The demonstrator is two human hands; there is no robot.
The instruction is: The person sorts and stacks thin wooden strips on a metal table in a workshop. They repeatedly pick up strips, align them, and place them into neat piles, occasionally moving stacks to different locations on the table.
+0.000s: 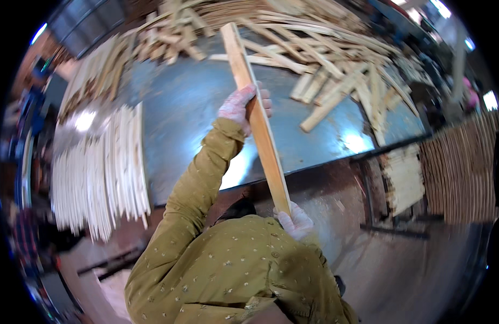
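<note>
Stacked pale thin wooden slats lie leftmost on a blue-grey metal table. Left gloved hand and right gloved hand, well apart, each clamp a long flat light-brown wooden strip angled above the table. Jumbled wooden offcuts lie right.

Head camera looks steeply down, close over a metal table

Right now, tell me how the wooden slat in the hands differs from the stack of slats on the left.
The held slat is single and lifted off the metal table, gripped by the left hand and right hand; the stacked slats are many, lying flat side by side. The held slat looks warmer tan, the stack paler. Both are long, thin wooden strips.
</note>
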